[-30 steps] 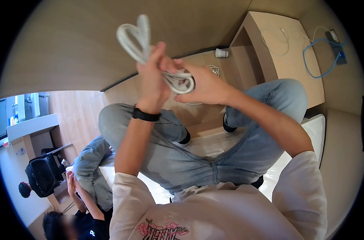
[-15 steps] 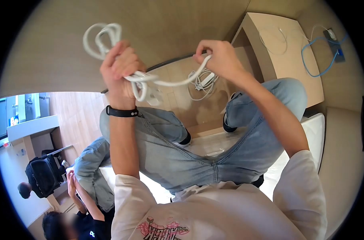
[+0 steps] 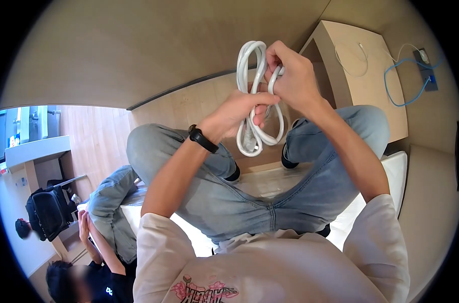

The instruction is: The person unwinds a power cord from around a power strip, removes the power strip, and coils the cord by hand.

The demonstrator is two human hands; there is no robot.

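A white cable (image 3: 242, 68) is gathered in long loops in front of me, standing above and below my fist. My left hand (image 3: 238, 110), with a black wristband on its wrist, is closed round the middle of the bundle, thumb across the front. Close against it on the right, my right hand (image 3: 299, 81) pinches a strand of the same cable with bent fingers. What looks like a plug (image 3: 250, 141) hangs among the lower loops, partly covered by the cord.
Beyond my knees is a wooden cabinet (image 3: 363, 55) with a thin white cord on it. A blue cable (image 3: 391, 91) runs to a dark wall socket (image 3: 430, 81). At left sits another person (image 3: 111, 207), with a black backpack (image 3: 48, 214) and someone farther back.
My left hand has moved right, bringing the cable bundle up to my right hand. The stretched strand between them is now folded into loops. The white power strip on the floor is now hidden.
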